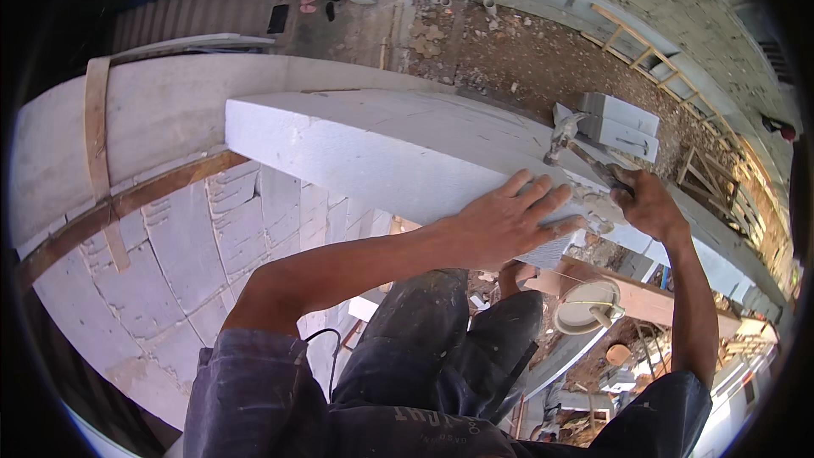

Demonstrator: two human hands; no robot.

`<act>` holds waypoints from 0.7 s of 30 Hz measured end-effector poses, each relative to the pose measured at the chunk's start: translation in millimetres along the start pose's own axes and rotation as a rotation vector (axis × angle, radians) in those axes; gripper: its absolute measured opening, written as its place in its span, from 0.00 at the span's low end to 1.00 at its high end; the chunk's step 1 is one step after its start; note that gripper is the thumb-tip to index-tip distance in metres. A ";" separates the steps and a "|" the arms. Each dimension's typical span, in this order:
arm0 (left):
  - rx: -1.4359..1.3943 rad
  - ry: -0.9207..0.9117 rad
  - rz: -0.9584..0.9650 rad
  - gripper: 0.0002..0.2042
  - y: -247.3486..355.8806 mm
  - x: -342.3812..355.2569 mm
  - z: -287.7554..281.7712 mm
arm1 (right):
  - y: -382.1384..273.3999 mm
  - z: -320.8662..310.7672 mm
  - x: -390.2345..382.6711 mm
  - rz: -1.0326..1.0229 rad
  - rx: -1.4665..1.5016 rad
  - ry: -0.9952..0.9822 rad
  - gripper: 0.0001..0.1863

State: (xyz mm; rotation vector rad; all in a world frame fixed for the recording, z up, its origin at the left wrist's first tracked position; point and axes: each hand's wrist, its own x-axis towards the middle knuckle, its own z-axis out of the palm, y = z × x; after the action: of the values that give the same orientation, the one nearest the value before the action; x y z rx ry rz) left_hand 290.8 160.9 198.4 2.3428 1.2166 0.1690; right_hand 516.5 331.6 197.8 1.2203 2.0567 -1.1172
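Note:
My right hand (653, 208) is closed around the handle of a hammer (585, 153). Its metal head is over the far side of the wall top. Flat against the white block (365, 148) lies my left hand (509, 220), fingers stretched out, near the block's right end. Between my two hands, grey mortar (598, 210) sits in lumps on the wall top. The long white wall runs from the left to the lower right, with my body on its near side.
Below on my side are a round bucket (587, 305) and planks (653, 298). White blocks (623, 123) stand on the ground beyond the wall. A wooden ladder (644, 55) lies further back. At left, a wooden strip (97, 136) crosses a concrete beam (186, 89).

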 end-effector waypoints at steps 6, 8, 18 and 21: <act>0.019 0.744 -0.299 0.43 0.4 -40.9 1.6 | 17.3 22.8 10.2 0.044 0.008 0.011 0.18; 0.164 1.231 -0.768 0.46 -0.8 -76.2 -1.7 | 8.3 20.3 1.4 0.056 -0.009 0.000 0.16; -1.565 1.793 -1.101 0.59 -38.4 -147.4 32.8 | 5.4 26.3 -1.1 -0.006 0.160 -0.067 0.06; -1.565 1.825 -1.039 0.57 -40.4 -149.2 46.4 | 7.3 29.9 -3.3 0.018 0.175 -0.041 0.07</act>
State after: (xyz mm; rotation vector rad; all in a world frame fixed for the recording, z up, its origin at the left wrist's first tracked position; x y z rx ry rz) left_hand 187.5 44.7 155.5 -0.3549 1.5364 2.0270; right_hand 524.7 306.8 181.1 1.2836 1.9468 -1.3252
